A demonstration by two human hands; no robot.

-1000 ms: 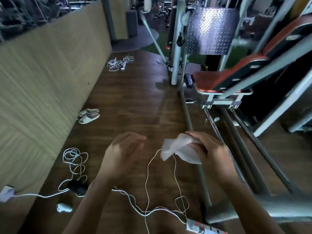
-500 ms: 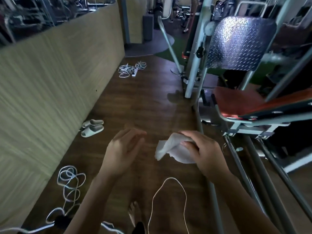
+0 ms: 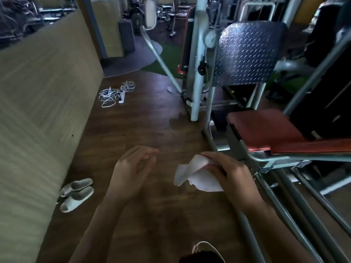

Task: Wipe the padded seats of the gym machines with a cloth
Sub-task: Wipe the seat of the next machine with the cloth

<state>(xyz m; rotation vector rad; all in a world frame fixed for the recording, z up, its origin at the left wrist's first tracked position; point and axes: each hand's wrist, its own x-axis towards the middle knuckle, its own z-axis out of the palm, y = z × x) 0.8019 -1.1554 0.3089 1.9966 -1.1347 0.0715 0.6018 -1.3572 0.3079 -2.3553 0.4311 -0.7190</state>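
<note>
A white cloth hangs crumpled from my right hand, which grips its upper edge in front of me above the wooden floor. My left hand is held beside it, a little apart, its fingers loosely curled and holding nothing. To the right and slightly ahead is the red padded seat of a gym machine, with a red backrest pad sloping off to the right. Neither hand nor the cloth touches the seat.
A steel checker-plate footplate stands upright behind the seat. Grey frame rails run along the floor at right. A wooden wall panel lines the left, with grey slippers at its foot and coiled white cables farther ahead.
The view has moved forward along the floor: the red seat and footplate are closer, the slippers have slid nearer, the floor cables dropped out below. Both hands keep their pose.
</note>
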